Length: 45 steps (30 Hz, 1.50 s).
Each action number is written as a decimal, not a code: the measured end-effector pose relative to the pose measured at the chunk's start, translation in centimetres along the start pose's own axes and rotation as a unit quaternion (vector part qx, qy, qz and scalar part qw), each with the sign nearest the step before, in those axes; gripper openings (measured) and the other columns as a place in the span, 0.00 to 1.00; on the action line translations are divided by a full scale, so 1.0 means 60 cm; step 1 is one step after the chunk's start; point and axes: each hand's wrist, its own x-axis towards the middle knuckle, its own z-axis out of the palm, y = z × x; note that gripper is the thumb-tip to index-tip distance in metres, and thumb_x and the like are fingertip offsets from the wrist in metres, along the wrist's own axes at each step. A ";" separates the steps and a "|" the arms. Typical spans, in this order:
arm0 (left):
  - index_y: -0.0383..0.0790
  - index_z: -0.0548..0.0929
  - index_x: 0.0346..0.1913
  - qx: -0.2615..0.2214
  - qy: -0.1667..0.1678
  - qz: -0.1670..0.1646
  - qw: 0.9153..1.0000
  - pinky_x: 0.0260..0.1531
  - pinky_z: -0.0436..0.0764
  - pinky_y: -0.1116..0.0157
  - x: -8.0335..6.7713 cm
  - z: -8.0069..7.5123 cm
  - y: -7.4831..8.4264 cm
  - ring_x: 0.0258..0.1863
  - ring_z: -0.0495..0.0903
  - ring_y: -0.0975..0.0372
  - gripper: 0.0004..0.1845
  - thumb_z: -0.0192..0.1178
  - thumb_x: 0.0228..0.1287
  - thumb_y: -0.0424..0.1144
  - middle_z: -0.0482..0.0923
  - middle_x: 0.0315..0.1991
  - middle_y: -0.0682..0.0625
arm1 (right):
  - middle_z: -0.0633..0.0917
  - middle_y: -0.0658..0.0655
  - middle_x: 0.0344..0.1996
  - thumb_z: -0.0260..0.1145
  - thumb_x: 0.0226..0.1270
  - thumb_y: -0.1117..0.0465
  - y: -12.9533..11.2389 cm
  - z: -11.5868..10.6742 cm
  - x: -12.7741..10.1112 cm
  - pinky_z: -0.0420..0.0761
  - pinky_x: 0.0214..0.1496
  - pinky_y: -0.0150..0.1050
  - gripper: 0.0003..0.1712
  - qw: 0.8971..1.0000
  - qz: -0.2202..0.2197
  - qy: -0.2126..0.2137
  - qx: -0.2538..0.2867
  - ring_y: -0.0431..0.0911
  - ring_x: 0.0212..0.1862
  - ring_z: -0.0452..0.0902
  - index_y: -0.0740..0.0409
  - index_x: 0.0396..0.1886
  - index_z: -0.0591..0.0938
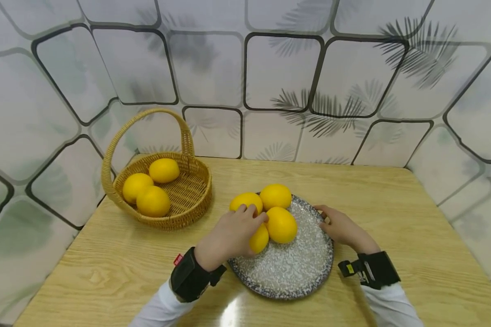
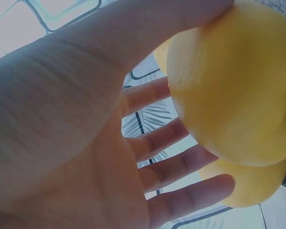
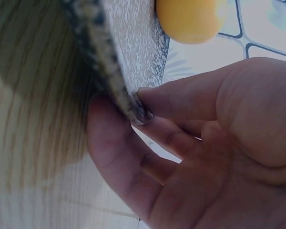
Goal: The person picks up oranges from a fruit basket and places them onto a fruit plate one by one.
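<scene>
Lemon (image 1: 259,239) gripped, L fingers (image 1: 251,215) curled.

no readable text, labels, brands or numbers anywhere

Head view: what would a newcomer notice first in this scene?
First, the yellow lemons piled on a speckled plate at the table's middle, with the left hand gripping one lemon at the pile's near side. The right hand pinches the plate's right rim. To the left stands a wicker basket holding three more lemons.
</scene>
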 end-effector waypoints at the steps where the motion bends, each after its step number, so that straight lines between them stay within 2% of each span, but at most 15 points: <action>1: 0.53 0.75 0.63 0.001 -0.001 0.000 1.000 0.38 0.80 0.63 0.000 0.000 0.000 0.47 0.75 0.56 0.39 0.81 0.47 0.55 0.75 0.54 0.48 | 0.80 0.70 0.50 0.56 0.74 0.67 0.000 0.000 0.000 0.76 0.39 0.41 0.30 1.000 0.000 0.000 -0.001 0.51 0.41 0.75 0.70 0.73 0.66; 21: 0.53 0.74 0.63 -0.002 -0.006 -0.001 1.000 0.41 0.80 0.63 -0.001 -0.004 0.000 0.47 0.74 0.56 0.39 0.80 0.47 0.56 0.75 0.54 0.48 | 0.81 0.69 0.48 0.56 0.73 0.68 -0.002 -0.001 0.001 0.75 0.36 0.39 0.30 1.000 -0.006 0.005 0.012 0.49 0.38 0.74 0.71 0.73 0.66; 45: 0.52 0.77 0.62 -0.018 0.016 0.006 1.000 0.38 0.77 0.64 -0.005 -0.017 -0.006 0.44 0.74 0.58 0.35 0.77 0.52 0.56 0.76 0.52 0.50 | 0.80 0.70 0.50 0.56 0.74 0.67 -0.001 -0.002 0.000 0.76 0.39 0.41 0.31 1.000 -0.007 -0.005 0.001 0.50 0.40 0.75 0.70 0.74 0.65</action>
